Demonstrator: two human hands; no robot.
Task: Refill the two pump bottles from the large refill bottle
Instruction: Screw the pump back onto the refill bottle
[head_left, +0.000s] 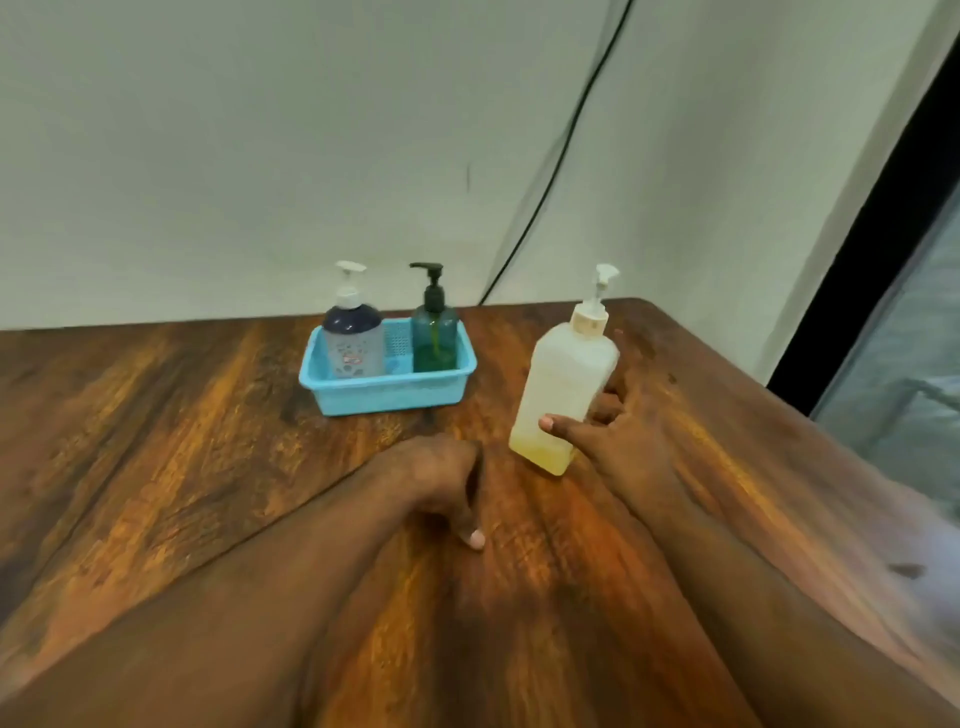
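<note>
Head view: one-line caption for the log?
Right hand grips large refill bottle; two pump bottles stand in blue tray.

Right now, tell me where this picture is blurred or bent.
Head view: the lower right corner smears into blur beside the right hand's forearm; wide-angle bending tilts the refill bottle and curves the table edge; glare streaks the wood.
</note>
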